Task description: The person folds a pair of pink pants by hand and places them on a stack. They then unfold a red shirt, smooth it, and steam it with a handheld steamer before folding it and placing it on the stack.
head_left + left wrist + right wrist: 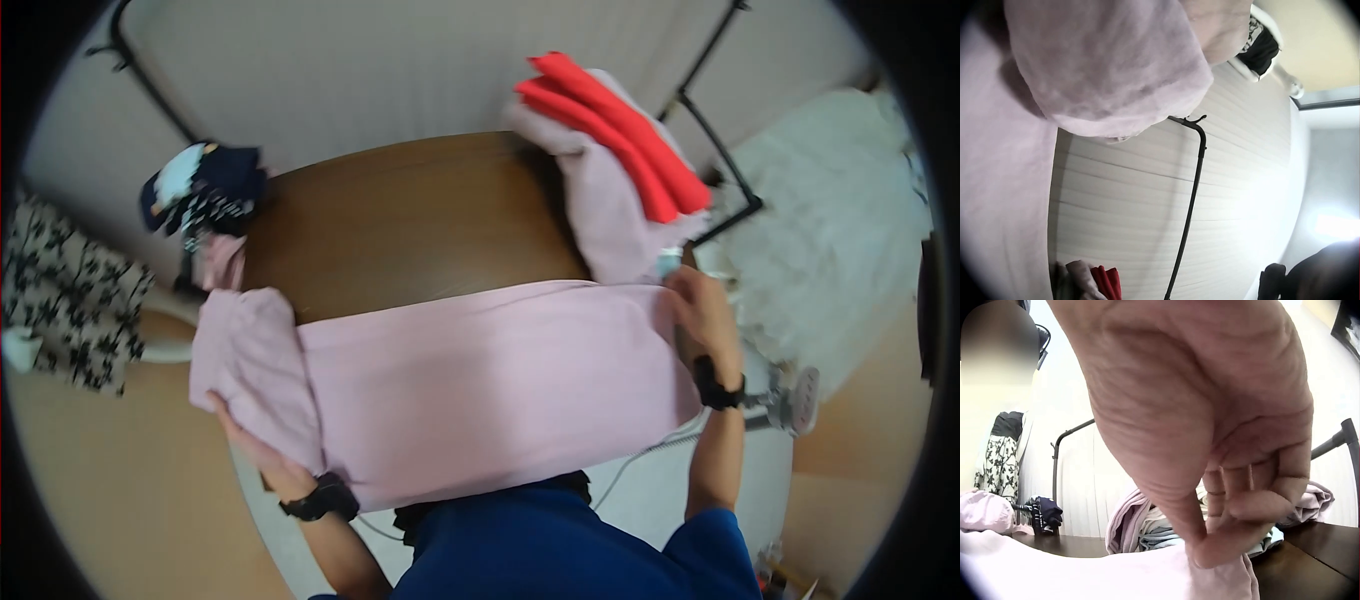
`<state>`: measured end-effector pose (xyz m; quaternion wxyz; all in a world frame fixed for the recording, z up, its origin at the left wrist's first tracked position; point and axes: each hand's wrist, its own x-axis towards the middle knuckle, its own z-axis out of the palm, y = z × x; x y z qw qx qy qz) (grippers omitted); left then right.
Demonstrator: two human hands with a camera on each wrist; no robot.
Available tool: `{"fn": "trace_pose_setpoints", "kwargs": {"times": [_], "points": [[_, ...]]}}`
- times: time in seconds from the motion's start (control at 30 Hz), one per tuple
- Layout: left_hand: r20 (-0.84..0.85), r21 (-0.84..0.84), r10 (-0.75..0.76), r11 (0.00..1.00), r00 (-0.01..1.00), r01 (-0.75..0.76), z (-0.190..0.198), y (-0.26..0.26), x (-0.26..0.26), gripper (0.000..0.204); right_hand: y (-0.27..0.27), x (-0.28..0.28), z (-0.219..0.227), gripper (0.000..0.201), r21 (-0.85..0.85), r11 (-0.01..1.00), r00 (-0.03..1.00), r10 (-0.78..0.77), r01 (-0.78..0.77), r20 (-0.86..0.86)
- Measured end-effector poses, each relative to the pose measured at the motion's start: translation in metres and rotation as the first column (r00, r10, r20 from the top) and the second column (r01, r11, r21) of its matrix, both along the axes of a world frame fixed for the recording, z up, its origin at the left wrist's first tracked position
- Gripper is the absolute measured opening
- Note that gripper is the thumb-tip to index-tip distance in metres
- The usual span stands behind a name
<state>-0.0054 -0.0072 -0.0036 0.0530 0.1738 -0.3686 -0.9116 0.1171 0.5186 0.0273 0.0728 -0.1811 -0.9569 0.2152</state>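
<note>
A pale pink garment (480, 390) lies in a wide, smooth band across the near part of the brown table (410, 220). At its left end a bunched, doubled part of the garment is raised, and my left hand (262, 455) grips it from the outer side, most of the fingers hidden by the cloth. In the left wrist view this bunched part (1110, 69) fills the upper area. My right hand (700, 310) is at the garment's right end. The right wrist view shows thumb and forefinger of the right hand (1210, 425) pinching its edge.
Folded red cloth (620, 135) lies on a pink pile at the table's back right. Dark and white clothes (205, 190) sit at the back left. Black metal frames (715, 150) rise behind both corners. A white cover (830, 220) spreads at the right, and a flower-patterned cloth (75, 290) hangs left.
</note>
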Motion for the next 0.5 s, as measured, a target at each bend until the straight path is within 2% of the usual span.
{"fn": "trace_pose_setpoints", "kwargs": {"times": [0.07,0.1,0.13,0.23,0.27,0.3,0.33,0.37,0.4,0.47,0.5], "points": [[-0.059,0.054,0.013,0.999,0.998,-0.010,0.000,-0.002,0.004,0.078,0.010,-0.003,-0.009,0.010,-0.154,0.985,0.991,-0.092,0.076,-0.098],[-0.105,0.038,0.031,0.999,0.994,-0.027,-0.001,-0.005,0.006,0.078,-0.003,-0.007,0.002,0.013,-0.132,0.980,0.967,-0.173,0.150,-0.188],[-0.108,0.022,0.057,0.998,0.993,-0.055,0.003,-0.007,0.009,0.078,-0.001,-0.010,0.001,0.014,-0.105,0.981,0.947,-0.188,0.165,-0.260],[-0.172,0.069,0.113,0.992,0.978,-0.103,0.011,-0.003,0.015,0.078,-0.005,-0.014,-0.002,0.011,-0.167,0.972,0.944,-0.204,0.165,-0.258],[-0.172,0.073,0.117,0.992,0.978,-0.105,0.017,0.001,0.017,0.078,-0.008,-0.012,-0.001,0.010,0.038,0.987,0.969,-0.146,0.157,-0.201],[-0.176,0.041,0.140,0.990,0.974,-0.135,0.023,0.007,0.021,0.081,-0.012,-0.009,0.002,0.010,0.244,0.961,0.987,-0.099,0.128,-0.128],[-0.185,0.008,0.168,0.985,0.968,-0.170,0.026,0.010,0.023,0.084,-0.022,-0.007,0.009,0.010,0.247,0.961,0.988,-0.090,0.120,-0.129],[-0.186,0.005,0.181,0.983,0.966,-0.183,0.025,0.008,0.026,0.084,-0.041,-0.004,0.022,0.010,-0.003,0.996,0.983,-0.092,0.092,-0.158],[-0.222,-0.004,0.158,0.987,0.962,-0.163,0.023,0.003,0.034,0.084,-0.061,0.000,0.033,0.011,-0.256,0.965,0.979,-0.101,0.054,-0.178],[-0.259,-0.017,0.137,0.989,0.956,-0.147,0.018,0.002,0.046,0.083,-0.097,0.009,0.047,0.014,-0.498,0.866,0.989,-0.036,-0.041,-0.143],[-0.303,-0.147,0.135,0.971,0.944,-0.186,0.012,0.007,0.050,0.084,-0.112,0.012,0.055,0.017,-0.479,0.855,0.980,0.168,-0.199,-0.106]]}}
